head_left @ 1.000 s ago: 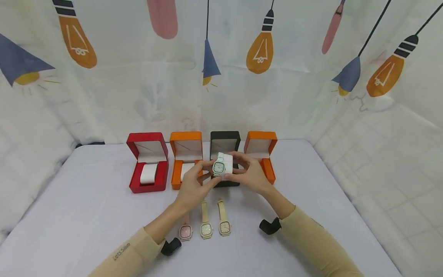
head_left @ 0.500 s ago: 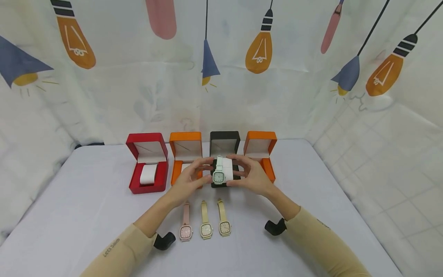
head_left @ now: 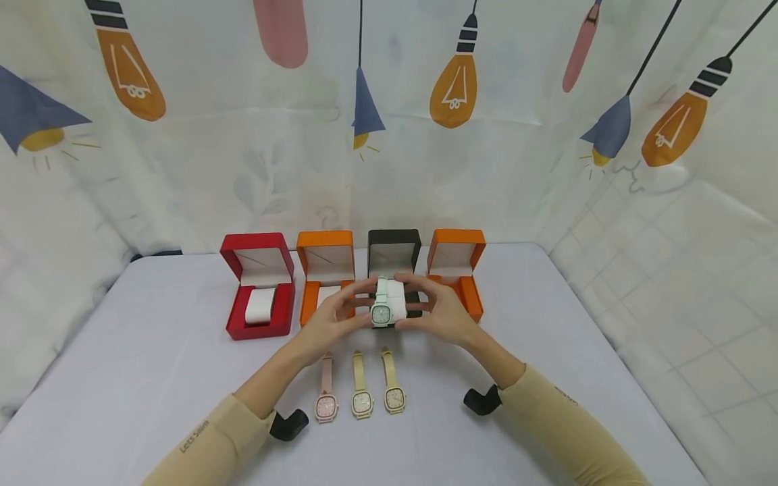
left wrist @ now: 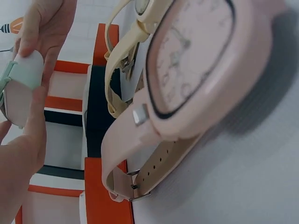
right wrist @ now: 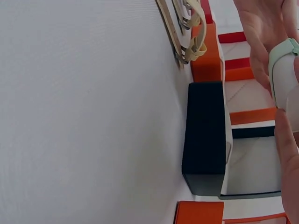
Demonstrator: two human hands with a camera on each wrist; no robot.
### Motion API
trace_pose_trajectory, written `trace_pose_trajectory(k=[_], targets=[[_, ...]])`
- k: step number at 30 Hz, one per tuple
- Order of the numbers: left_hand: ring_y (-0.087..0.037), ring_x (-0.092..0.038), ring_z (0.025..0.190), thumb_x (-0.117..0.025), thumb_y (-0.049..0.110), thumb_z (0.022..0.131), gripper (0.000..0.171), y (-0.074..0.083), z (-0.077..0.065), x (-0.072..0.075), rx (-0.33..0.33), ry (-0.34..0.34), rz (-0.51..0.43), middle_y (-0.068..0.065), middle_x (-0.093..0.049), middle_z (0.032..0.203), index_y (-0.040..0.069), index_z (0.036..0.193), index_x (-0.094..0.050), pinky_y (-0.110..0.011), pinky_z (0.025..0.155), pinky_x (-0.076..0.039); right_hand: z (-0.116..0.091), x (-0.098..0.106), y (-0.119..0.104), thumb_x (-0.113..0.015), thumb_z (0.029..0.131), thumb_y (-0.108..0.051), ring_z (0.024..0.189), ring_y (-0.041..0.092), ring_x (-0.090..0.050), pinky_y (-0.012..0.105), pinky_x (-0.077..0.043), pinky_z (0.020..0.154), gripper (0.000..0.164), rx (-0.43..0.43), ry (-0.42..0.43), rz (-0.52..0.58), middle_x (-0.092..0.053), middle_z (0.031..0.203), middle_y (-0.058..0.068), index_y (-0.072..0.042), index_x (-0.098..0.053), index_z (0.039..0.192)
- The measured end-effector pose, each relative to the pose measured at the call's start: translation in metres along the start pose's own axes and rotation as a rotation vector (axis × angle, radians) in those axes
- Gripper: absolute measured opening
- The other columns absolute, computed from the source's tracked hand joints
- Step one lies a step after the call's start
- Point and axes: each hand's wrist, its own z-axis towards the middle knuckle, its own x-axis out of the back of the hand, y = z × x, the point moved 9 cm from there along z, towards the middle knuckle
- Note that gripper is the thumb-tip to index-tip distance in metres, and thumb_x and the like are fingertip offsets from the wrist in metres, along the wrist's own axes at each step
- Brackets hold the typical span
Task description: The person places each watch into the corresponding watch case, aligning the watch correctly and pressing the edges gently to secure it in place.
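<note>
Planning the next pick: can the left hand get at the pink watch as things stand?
Probably yes, once freed: the left hand is occupied holding the mint watch and white cushion, but the pink watch lies uncovered on the table.

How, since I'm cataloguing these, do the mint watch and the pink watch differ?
The mint watch wraps a white cushion; the pink watch wraps none.
The mint watch is between left hand and right hand; the pink watch lies on the table.
Both have rounded-square faces.
</note>
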Motion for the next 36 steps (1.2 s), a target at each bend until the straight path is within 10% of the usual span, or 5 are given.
trace_pose_trajectory(k=[6,36], targets=[[-0.040,-0.042,0.139,-0.066,0.008,0.101,0.061,0.000,-0.002,0.000,0.005,0.012,0.007,-0.012,-0.039,0.157,0.010,0.157,-0.041,-0.048,0.112,-0.042,-0.001,-0.003,0.001,-0.088,0.081,-0.004,0.130,0.035,-0.053,0.038,-0.054,0.097,0.079,-0.016,-0.053,0.024,-0.050,0.150,0.004,-0.006,-0.050,0.151],[-0.033,-0.047,0.137,-0.068,0.005,0.099,0.065,-0.008,-0.016,0.007,0.084,0.062,0.012,-0.009,-0.045,0.153,0.016,0.157,-0.042,-0.035,0.104,-0.050,0.001,-0.013,0.007,-0.088,0.079,0.001,0.120,0.032,-0.059,0.036,-0.058,0.090,0.079,-0.066,-0.062,0.031,-0.053,0.141,0.006,-0.013,-0.052,0.148]])
